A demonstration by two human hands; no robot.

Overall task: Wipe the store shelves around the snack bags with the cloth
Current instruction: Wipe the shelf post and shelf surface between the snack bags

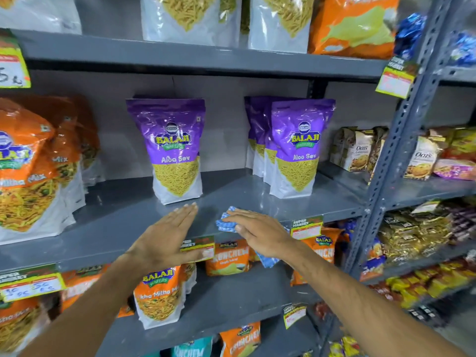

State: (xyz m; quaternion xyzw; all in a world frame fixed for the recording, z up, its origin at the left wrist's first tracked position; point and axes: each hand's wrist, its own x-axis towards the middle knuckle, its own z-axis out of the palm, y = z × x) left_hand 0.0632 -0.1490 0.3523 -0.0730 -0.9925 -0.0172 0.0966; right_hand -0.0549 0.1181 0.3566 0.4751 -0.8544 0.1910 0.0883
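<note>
A blue and white checked cloth [226, 222] lies on the grey middle shelf [116, 222], near its front edge. My right hand [260, 234] presses flat on the cloth; part of the cloth hangs below the shelf edge under my wrist. My left hand [167, 235] is flat and open, fingers together, over the shelf front just left of the cloth, holding nothing. A purple Aloo Sev bag [175, 150] stands upright just behind my left fingertips. More purple Aloo Sev bags [293, 148] stand to the right, behind my right hand.
Orange mix bags [33, 166] fill the shelf's left end. Oats boxes [355, 150] sit at its right end beside a perforated grey upright [391, 150]. Price tags [306, 226] hang on the shelf's front edge. Shelves above and below hold more snack bags.
</note>
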